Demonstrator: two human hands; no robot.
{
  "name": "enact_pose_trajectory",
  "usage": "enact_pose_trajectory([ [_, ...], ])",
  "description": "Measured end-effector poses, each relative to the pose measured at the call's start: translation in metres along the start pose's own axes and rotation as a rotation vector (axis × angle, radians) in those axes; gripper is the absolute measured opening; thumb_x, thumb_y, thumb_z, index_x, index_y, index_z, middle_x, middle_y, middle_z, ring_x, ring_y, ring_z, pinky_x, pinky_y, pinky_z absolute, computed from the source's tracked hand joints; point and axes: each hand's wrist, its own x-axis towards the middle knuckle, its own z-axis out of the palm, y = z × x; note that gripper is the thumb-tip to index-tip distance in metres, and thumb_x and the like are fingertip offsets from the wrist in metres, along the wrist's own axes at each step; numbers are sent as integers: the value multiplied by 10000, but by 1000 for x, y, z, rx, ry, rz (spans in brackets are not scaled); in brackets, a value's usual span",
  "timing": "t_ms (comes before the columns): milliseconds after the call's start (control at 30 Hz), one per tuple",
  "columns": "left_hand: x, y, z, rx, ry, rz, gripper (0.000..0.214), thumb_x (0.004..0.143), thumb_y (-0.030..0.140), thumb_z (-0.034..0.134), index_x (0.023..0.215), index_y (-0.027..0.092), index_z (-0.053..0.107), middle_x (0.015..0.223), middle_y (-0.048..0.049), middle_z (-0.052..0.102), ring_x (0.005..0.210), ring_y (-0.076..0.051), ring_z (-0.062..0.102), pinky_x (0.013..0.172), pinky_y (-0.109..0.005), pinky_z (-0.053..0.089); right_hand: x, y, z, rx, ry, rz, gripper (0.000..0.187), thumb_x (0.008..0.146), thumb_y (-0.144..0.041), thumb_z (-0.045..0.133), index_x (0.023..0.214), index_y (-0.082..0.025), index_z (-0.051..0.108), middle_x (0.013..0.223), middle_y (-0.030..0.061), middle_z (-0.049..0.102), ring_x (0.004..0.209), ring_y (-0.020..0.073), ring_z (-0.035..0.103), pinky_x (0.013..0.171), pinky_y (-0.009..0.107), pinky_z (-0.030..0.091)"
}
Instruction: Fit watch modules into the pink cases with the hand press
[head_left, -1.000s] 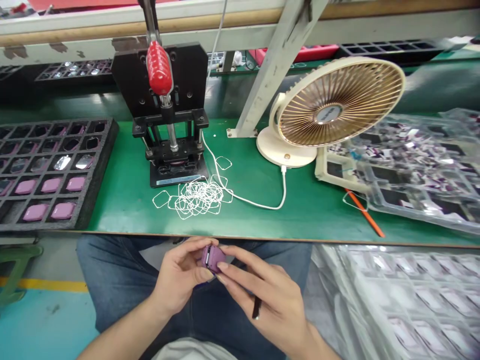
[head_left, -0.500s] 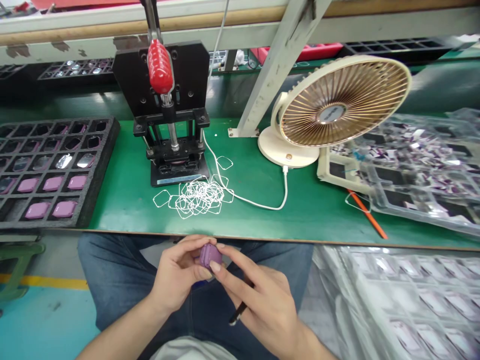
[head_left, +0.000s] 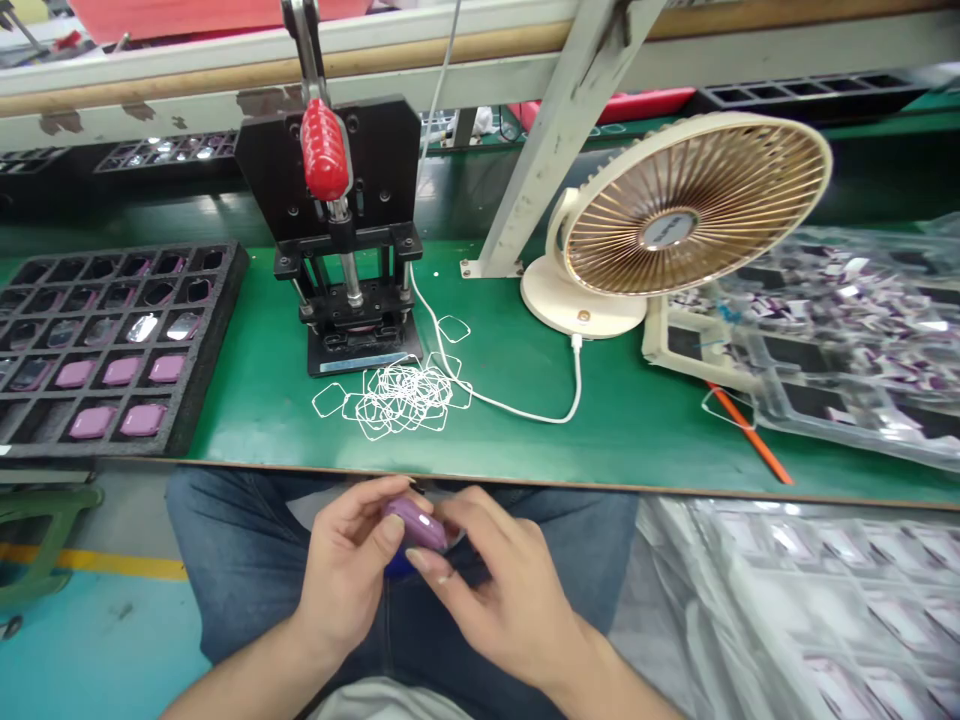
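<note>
Both hands meet over my lap, just below the green bench's front edge. My left hand (head_left: 349,575) pinches a small purple case (head_left: 417,524) between thumb and fingers. My right hand (head_left: 487,590) curls over the case from the right, fingertips pressed on it. The dark slim tool seen earlier in the right hand is hidden. A pile of thin white wire-like rings (head_left: 401,393) lies on the bench beyond my hands, in front of a black hand press (head_left: 341,250) with a red handle (head_left: 324,150).
A black foam tray (head_left: 199,375) at the left holds several purple cases and shiny parts. A cream desk fan (head_left: 675,215) with a white cable stands at the right. Clear plastic trays (head_left: 840,330) and an orange pencil (head_left: 750,440) lie far right. Bagged trays (head_left: 810,600) sit beside my knee.
The purple case has been turned in my fingers. My right hand has closed further over it, hiding the dark tool. The view has shifted slightly.
</note>
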Motion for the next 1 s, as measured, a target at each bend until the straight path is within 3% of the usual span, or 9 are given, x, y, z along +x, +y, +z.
enact_pose_trajectory([
  [233, 4, -3, -3, 23, -92, 80, 171, 941, 284, 846, 1111, 286, 871, 988, -56, 855, 915, -169, 814, 881, -234, 646, 5, 2, 6, 126, -43, -143, 194, 1054, -210, 537, 860, -219, 534, 718, -14, 556, 588, 123, 490, 565, 305, 319],
  [333, 6, 1, -10, 301, -95, 163, 286, 990, 233, 781, 1254, 332, 825, 1110, -73, 846, 1016, -202, 820, 941, -282, 654, 6, 3, 8, 286, -53, 5, 293, 1085, -289, 552, 804, -217, 505, 698, -28, 490, 602, 118, 456, 572, 284, 336],
  [467, 13, 20, -29, 919, -309, 639, 621, 923, 131, 820, 1496, 326, 682, 1436, -163, 716, 1244, -304, 752, 1064, -414, 633, 18, -1, 5, 747, -219, 418, 460, 1081, -586, 568, 812, -221, 493, 671, -60, 355, 565, 104, 322, 506, 250, 298],
  [567, 22, 39, -44, 1122, -464, 913, 750, 956, 35, 721, 1640, 257, 509, 1360, -171, 758, 1226, -291, 760, 1040, -409, 649, 38, -6, -4, 938, -477, 485, 519, 1085, -671, 501, 838, -216, 538, 616, -85, 295, 494, 87, 216, 445, 241, 211],
  [633, 35, 51, -49, 1148, -406, 969, 681, 983, 20, 665, 1617, 231, 534, 1255, -142, 808, 1155, -264, 787, 981, -372, 668, 63, -8, -16, 745, -467, 363, 557, 1114, -631, 470, 772, -206, 582, 580, -67, 351, 485, 94, 291, 449, 239, 262],
  [700, 56, 62, -50, 1172, -284, 922, 493, 1019, 71, 637, 1477, 250, 669, 1170, -106, 836, 1062, -249, 807, 928, -367, 673, 100, -10, -34, 397, -195, 145, 503, 1131, -541, 498, 803, -205, 680, 645, -13, 551, 578, 127, 498, 523, 248, 408],
  [833, 114, 78, -46, 1221, -152, 816, 187, 1042, 232, 667, 1163, 239, 810, 1111, -99, 842, 1044, -279, 789, 983, -450, 630, 195, -18, -62, -138, 347, -370, 383, 1061, -433, 691, 1390, -238, 689, 1347, 94, 745, 1109, 233, 738, 742, 287, 603],
  [900, 139, 79, -45, 1236, -150, 789, 152, 1029, 245, 688, 1099, 228, 822, 1109, -101, 840, 1049, -285, 780, 991, -453, 614, 235, -23, -64, -304, 335, -574, 505, 1048, -414, 720, 1508, -238, 609, 1554, 91, 637, 1284, 255, 704, 790, 276, 629],
  [1000, 158, 75, -46, 1259, -143, 732, 132, 1015, 241, 704, 1059, 218, 827, 1082, -98, 843, 1013, -291, 781, 955, -443, 608, 273, -32, -60, -448, 248, -713, 304, 1116, -309, 589, 1387, -217, 690, 1472, 37, 708, 1213, 208, 757, 832, 249, 630],
])
